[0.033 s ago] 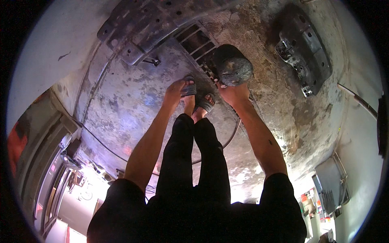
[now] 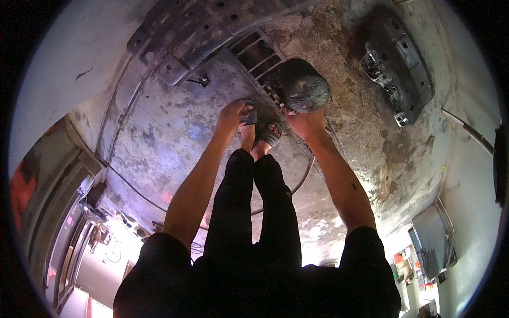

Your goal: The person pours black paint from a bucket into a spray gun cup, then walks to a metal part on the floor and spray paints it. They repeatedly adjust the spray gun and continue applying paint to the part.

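Observation:
My left hand (image 2: 233, 116) hangs with loosely bent, open fingers over my left sandalled foot (image 2: 247, 127), nothing visible in it. My right hand (image 2: 306, 121) is closed on the underside of a dark, rounded cylindrical object (image 2: 305, 90) with a worn grey end; I cannot make out what it is, and it hides part of the fingers. Beyond it a metal floor grate (image 2: 254, 55) with bars lies in the stained floor. My right foot (image 2: 268, 137), also in a grey sandal, is below and between my hands.
A large dark perforated metal panel (image 2: 185, 37) lies at the upper left, a smaller moulded one (image 2: 397, 71) at the upper right. A hose (image 2: 307, 175) crosses the stained concrete floor (image 2: 148, 138) behind my legs. A pipe (image 2: 466, 127) runs along the right wall; a doorway stands at left.

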`<state>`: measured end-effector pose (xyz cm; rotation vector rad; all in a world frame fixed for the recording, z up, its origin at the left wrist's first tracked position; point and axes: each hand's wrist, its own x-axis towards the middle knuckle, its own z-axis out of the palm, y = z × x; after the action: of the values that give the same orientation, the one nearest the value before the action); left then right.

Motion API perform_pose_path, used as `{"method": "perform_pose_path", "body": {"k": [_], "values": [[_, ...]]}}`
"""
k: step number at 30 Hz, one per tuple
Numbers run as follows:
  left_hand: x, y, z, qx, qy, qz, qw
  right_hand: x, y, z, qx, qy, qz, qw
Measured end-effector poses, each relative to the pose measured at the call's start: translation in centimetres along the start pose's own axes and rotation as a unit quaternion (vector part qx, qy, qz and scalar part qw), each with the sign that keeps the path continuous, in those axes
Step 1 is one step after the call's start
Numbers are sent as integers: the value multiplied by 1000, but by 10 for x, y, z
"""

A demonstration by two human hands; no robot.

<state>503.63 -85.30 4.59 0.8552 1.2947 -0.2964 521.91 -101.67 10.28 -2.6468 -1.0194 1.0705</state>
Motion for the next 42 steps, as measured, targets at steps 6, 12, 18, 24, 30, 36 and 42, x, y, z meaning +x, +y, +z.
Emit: {"method": "perform_pose_path", "body": {"k": [6, 12, 18, 24, 30, 36, 42], "values": [[23, 68, 42, 187, 15, 273, 944, 6, -9, -7, -29, 6, -33, 999], [29, 105, 41, 369, -57, 395, 839, 5, -10, 2, -40, 31, -5, 999], [52, 120, 36, 566, -140, 367, 725, 6, -7, 16, -72, 81, -101, 989], [81, 124, 40, 620, -189, 375, 662, 7, -4, 15, -66, 99, -100, 988], [61, 127, 59, 665, -175, 370, 624, 15, 15, 13, -100, 28, -34, 994], [91, 101, 87, 506, -182, 247, 806, 13, 25, -5, -70, 1, 14, 997], [109, 78, 133, 580, -152, 396, 696, -6, 50, -19, 62, 111, -9, 992]]}}
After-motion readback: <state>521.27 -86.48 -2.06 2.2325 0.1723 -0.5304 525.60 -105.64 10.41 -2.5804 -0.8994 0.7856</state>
